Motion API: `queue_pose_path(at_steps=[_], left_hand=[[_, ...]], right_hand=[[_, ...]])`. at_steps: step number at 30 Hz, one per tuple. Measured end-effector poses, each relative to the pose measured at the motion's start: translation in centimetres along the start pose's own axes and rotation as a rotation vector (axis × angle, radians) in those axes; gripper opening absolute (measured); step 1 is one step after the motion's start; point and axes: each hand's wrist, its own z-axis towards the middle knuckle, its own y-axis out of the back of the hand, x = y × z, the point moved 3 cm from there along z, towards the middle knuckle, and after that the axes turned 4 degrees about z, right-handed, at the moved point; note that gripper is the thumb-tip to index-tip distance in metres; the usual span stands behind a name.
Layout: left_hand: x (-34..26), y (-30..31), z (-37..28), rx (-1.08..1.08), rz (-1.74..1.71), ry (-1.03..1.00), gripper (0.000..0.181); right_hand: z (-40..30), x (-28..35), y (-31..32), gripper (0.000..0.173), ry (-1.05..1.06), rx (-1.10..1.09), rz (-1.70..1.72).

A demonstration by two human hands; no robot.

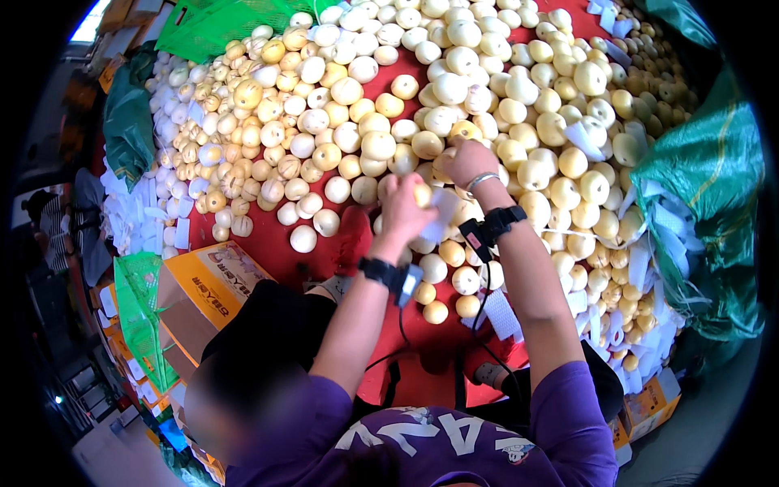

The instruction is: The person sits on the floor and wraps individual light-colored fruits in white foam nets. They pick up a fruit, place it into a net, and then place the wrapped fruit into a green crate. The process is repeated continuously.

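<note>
My left hand (405, 210) is closed around a small yellow pepino melon (422, 195), part of which shows between thumb and fingers. Beside that hand hangs a white foam net sleeve (443, 213); whether the hand also grips it is unclear. Just ahead and to the right, my right hand (472, 162) has its fingers curled down at the pile. A deeper yellow pepino melon (465, 129) lies against its far side, and the fingertips are hidden, so a hold on it cannot be confirmed. Many pale pepino melons (378, 146) surround both hands.
The fruit is spread over a red cloth (274, 243). Green crates (231, 27) (137, 316) and a yellow printed carton (213, 280) stand to the left. Green woven sacking (712, 201) and foam sleeves (669, 219) edge the right side. Cables hang from both wristbands.
</note>
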Motion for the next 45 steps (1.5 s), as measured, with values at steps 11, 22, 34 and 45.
queue_pose_path(at_steps=[11,22,34,45], left_hand=[[-1.5,-7.5,-10.0,0.139,0.149,-0.340,0.055],[1.7,3.7,17.1,-0.313,0.000,-0.215,0.028],[6.4,-3.7,31.5,0.269,0.526,-0.108,0.066],[7.8,-0.3,28.6,-0.306,0.061,-0.110,0.069]], right_hand=[[6.1,-1.3,-0.4,0.041,-0.068,0.090,-0.419],[-16.0,-6.6,-5.0,0.078,-0.169,0.525,1.305],[-25.0,-13.7,-13.7,0.048,-0.809,0.097,1.723],[-26.5,-13.5,-13.8,0.050,-0.937,-0.007,2.138]])
